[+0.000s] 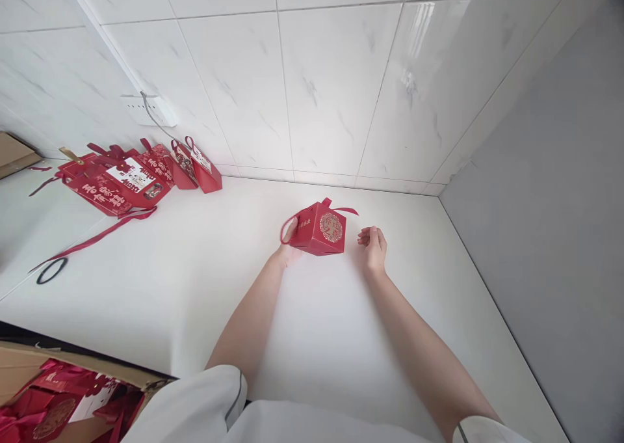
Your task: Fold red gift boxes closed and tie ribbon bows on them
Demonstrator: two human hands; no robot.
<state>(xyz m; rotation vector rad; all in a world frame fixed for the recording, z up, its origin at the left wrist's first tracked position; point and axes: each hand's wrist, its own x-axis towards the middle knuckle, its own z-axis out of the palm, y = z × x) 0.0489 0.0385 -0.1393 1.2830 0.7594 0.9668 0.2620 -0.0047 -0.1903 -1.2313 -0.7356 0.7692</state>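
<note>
A small red gift box (314, 231) with gold lettering and a round gold emblem is tilted in the middle of the view. My left hand (291, 244) is closed around its left side, partly hidden behind the box and its red cord handle (283, 230). A red ribbon (347, 211) sticks out from the top of the box toward the right. Just to the right of the box, and apart from it, my right hand (374, 244) hovers with loosely curled fingers and nothing visible in it.
Several red gift boxes (206, 173) stand along the tiled wall at the left. A long red ribbon (97, 237) and a black ring (52, 270) lie on the white table (160, 287). At lower left, a cardboard carton (131, 375) holds more red boxes. A grey panel (546, 170) bounds the right side.
</note>
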